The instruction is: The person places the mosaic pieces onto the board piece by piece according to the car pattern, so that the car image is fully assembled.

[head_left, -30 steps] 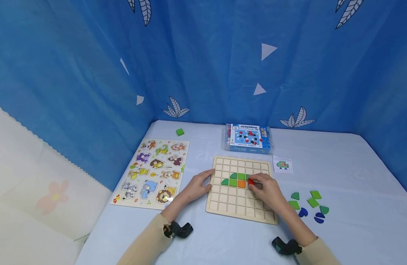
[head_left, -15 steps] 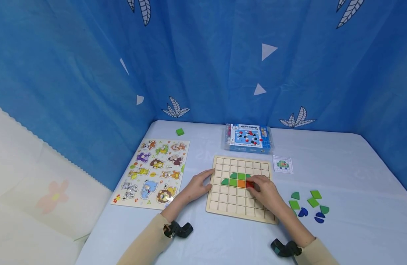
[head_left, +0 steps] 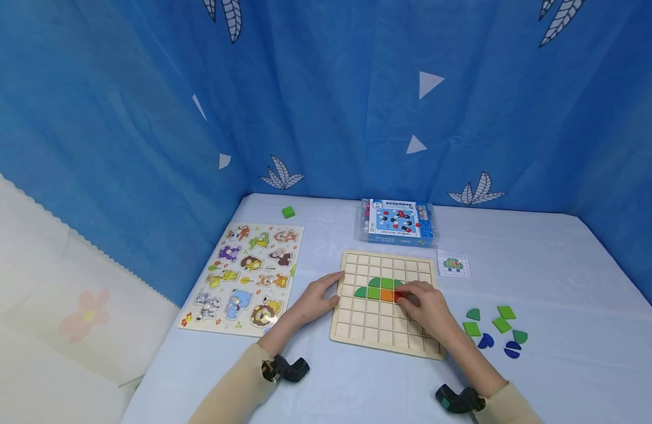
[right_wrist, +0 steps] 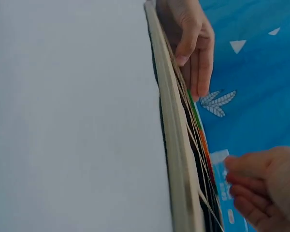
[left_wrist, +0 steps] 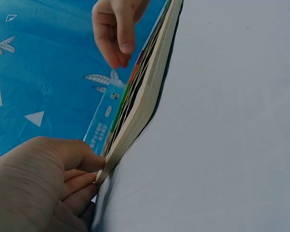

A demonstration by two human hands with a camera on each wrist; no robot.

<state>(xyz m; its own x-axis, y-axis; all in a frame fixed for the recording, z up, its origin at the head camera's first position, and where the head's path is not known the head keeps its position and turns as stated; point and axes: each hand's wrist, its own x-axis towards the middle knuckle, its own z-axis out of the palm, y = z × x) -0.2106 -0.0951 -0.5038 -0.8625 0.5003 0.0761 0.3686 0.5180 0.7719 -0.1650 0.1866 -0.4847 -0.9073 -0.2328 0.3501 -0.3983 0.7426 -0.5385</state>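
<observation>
A blue curtain (head_left: 326,106) printed with white leaves and triangles fills the upper half of the head view. Below it a pale table (head_left: 569,282) stretches across the frame. At lower left on the table lies an animal puzzle (head_left: 227,327) with rows of colourful figures. In the lower centre, the wooden grid board (head_left: 357,324) lies flat. Just above it in the frame sits a boxed set (head_left: 400,240), its cover showing ball models.

The left hand (head_left: 313,300) rests at the grid board's left edge, fingers and thumb relaxed and spread, the thumb touching the rim. The right hand (head_left: 430,307) reaches in from lower right, thumb and fingertips bent down at the red square (head_left: 397,297); I cannot tell whether they pinch it or only touch it. A small pattern card (head_left: 453,264) lies by the board's upper right corner.

The red square is near the middle of the grid, right of an orange square (head_left: 387,295), with green pieces (head_left: 374,292) to the left and above. More green squares (head_left: 501,324), green quarter-rounds (head_left: 519,336) and blue pieces (head_left: 512,353) lie at lower right; one green block (head_left: 288,212) sits at upper left of the table.
</observation>
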